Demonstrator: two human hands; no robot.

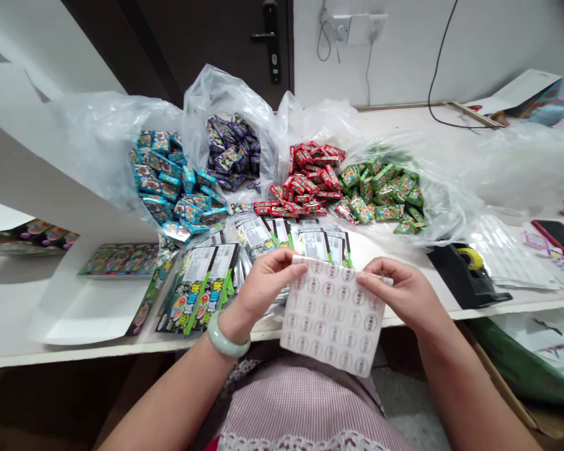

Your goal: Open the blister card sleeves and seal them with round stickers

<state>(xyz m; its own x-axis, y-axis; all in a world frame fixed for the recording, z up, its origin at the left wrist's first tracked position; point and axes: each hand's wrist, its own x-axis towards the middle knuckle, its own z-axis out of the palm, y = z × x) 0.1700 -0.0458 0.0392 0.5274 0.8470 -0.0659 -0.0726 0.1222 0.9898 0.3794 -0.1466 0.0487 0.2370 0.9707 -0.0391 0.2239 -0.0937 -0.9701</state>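
Observation:
Between my two hands hangs a sheet of round clear stickers (pixel 331 313), printed with rows of small circles, in front of the table edge. My left hand (pixel 275 275) pinches its top left corner between thumb and fingers. At the top right corner, my right hand (pixel 395 288) grips the sheet the same way. Behind the sheet and beside my left hand lie flat printed packaging bags (pixel 200 291) in black and green, overlapping in a pile. The sheet hides part of that pile.
Plastic bags spill small blue packets (pixel 169 181), purple packets (pixel 232 150), red packets (pixel 308 178) and green packets (pixel 385 188) along the table. A black tape dispenser (pixel 472 282) and a phone (pixel 561 241) lie to the right. An open printed box (pixel 94 307) stands left.

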